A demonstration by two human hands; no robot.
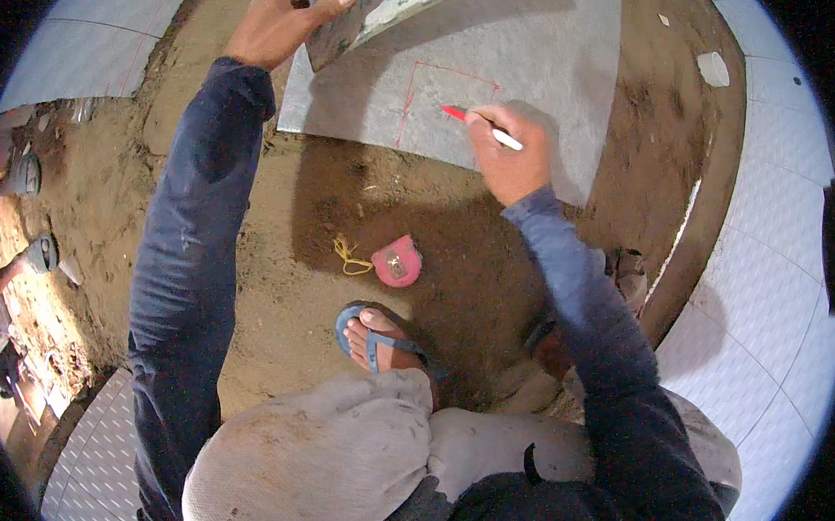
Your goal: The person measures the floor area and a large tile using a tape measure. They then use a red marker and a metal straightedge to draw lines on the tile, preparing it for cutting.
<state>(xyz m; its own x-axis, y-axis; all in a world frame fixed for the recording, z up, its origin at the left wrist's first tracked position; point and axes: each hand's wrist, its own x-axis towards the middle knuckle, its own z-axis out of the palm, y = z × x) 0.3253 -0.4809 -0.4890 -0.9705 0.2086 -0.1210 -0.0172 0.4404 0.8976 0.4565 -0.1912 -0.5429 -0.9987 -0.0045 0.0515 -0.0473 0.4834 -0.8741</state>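
Note:
A grey tile (557, 49) lies on the dirt in front of me, with a red outline (412, 88) of a few straight lines drawn on it. My left hand (281, 26) grips the edge of a second flat slab (383, 12), tilted up over the tile's far left part; its pale, rough edge faces me. Closed round a red-and-white marker (505, 139), my right hand (513, 152) is over the tile's near edge. The marker's red end points left toward the outline; whether it touches the tile I cannot tell.
A pink tape measure (397, 261) with a yellow cord (348, 256) lies on the dirt near my sandalled foot (379, 341). Laid pale tiles (768, 189) border the right side. A white cup (713, 69) lies at far right. Another person's feet (37, 254) show at left.

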